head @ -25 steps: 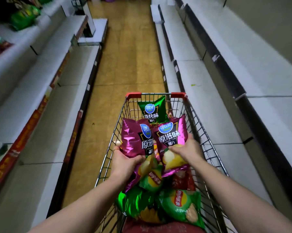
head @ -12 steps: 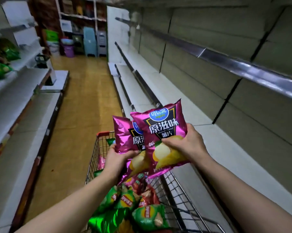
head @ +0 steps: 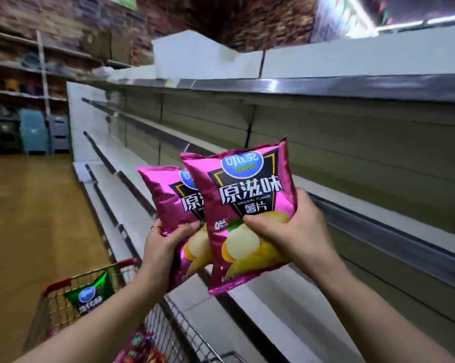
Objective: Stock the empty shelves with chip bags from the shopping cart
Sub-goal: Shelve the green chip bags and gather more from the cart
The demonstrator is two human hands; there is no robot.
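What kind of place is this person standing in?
Most likely a supermarket aisle: tiered metal shelves line the right side, a red-rimmed wire shopping cart holds a green snack bag, and the left hand and right hand grip pink chip bags.

Left hand (head: 166,247): bare; thin gold-toned ring (head: 155,227) on one finger.
Right hand (head: 294,231): bare.
Forearms (head: 95,326): bare to the frame edge, both sides.

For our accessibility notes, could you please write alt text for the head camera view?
The left hand grips the rear pink bag and the right hand the front pink bag, held up before bare shelves on the right. Lower left, a shopping cart holds a green bag and others.
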